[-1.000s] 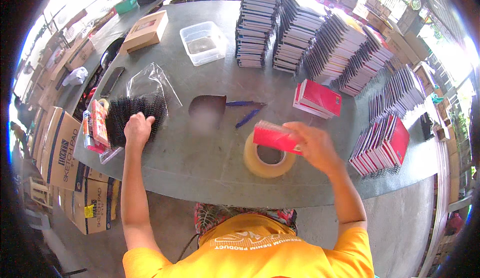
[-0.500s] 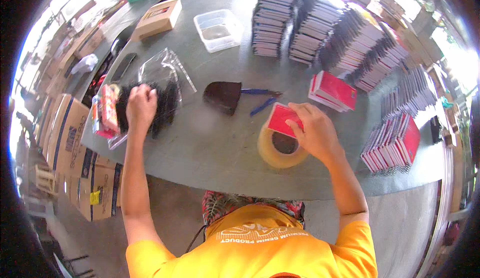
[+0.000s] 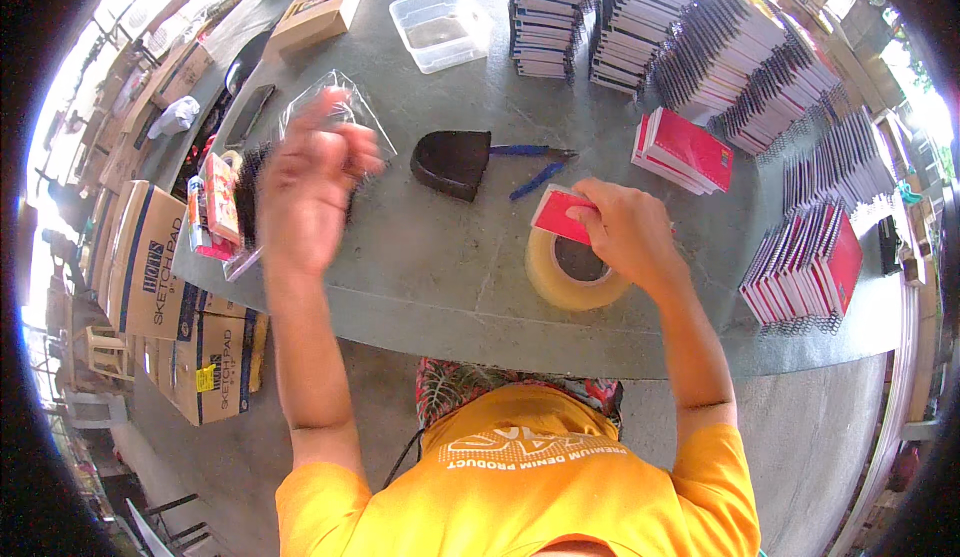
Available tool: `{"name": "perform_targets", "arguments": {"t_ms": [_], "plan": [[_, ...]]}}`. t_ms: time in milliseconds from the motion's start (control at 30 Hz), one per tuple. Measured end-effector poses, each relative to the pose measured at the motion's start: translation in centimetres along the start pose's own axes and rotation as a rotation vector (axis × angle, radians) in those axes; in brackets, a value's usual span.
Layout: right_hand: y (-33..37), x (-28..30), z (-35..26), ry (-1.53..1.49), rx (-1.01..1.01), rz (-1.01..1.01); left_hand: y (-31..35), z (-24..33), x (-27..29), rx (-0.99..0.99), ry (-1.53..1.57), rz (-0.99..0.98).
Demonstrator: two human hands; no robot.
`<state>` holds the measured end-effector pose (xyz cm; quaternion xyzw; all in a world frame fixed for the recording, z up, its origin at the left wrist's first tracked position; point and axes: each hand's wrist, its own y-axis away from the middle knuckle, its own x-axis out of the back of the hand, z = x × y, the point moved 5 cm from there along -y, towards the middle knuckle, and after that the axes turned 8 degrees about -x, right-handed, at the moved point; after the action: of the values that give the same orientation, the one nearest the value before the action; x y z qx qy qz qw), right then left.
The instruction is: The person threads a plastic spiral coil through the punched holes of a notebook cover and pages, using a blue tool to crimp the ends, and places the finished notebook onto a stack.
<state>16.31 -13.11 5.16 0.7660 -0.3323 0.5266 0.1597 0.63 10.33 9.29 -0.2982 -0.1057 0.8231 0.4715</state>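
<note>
My right hand (image 3: pixel 640 232) pinches a small red notebook (image 3: pixel 560 215) by its edge, over a large roll of clear tape (image 3: pixel 547 275) lying flat on the table. My left hand (image 3: pixel 320 182) is raised in front of a clear plastic sheet or bag (image 3: pixel 378 129) and a black bristly heap (image 3: pixel 248 179); motion smears its fingers. Between the hands lie a black rounded block (image 3: pixel 447 165) and blue-handled pliers (image 3: pixel 522 150), their handles spread. Several red notebooks (image 3: pixel 685 149) rest in a short stack beyond my right hand.
Tall stacks of spiral-bound notebooks (image 3: pixel 720 52) line the far right of the green table (image 3: pixel 440 292). More red notebooks (image 3: pixel 800 267) stand at the right. A clear plastic tub (image 3: pixel 440 32) and a cardboard box (image 3: pixel 318 12) sit far back. Cartons (image 3: pixel 205 357) are stacked left.
My left hand has lifted off the black heap and moved right. My right hand still holds the red notebook, now tilted a little. The whole view has shifted slightly.
</note>
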Motion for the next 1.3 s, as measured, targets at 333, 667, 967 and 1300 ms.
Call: {"name": "perform_targets", "arguments": {"t_ms": [333, 667, 967, 1300], "plan": [[-0.1, -0.9, -1.4, 0.074, 0.054, 0.050, 5.9, -11.2, -6.6, 0.143, -0.684, -0.464], [0.1, -0.7, -1.2, -0.035, 0.105, 0.138, 5.4, -9.2, -9.6, -0.211, -0.943, -0.422], [0.0, -0.5, -0.6, 0.064, 0.011, 0.055, 5.4, -9.3, -10.0, 0.042, -0.738, -0.442], [0.2, -0.6, -0.4, 0.006, 0.021, 0.058, 5.6, -8.8, -11.4, -0.295, -0.914, -0.343]]}}
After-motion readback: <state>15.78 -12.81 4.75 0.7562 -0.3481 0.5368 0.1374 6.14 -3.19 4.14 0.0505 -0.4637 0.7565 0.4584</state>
